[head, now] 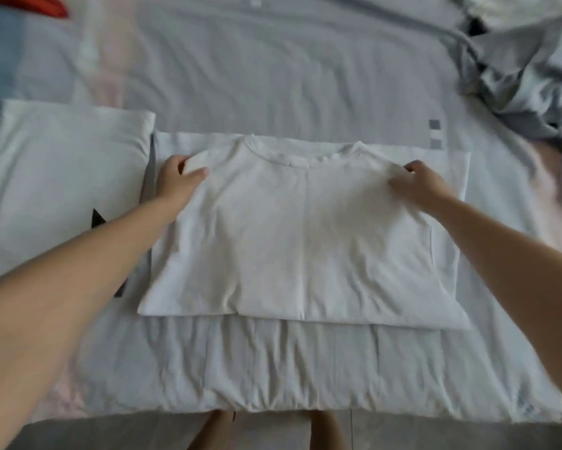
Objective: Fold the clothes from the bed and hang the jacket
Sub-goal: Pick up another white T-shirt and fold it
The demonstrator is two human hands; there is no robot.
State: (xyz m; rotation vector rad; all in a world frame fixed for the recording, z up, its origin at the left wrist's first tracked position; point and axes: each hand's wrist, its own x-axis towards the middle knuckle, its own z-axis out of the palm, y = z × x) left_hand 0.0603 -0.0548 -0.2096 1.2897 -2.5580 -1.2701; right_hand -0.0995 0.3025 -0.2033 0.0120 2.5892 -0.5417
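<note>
T-shirt [305, 238] flat on bed [273, 76] — folded garment [62, 177] just left; clothes heap [526, 82] behind, far right.

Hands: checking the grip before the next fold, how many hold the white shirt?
2: left hand pinches the far left corner of the shirt, right hand the far right corner.

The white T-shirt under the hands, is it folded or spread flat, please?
Partly folded: the white T-shirt lies doubled, its collar layer over a wider layer.

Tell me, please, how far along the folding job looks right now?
Done: a folded white garment lies at the left. In hand: the left hand and right hand pinch the white T-shirt at its shoulders. Left: the crumpled grey pile, far right, is unfolded.
</note>
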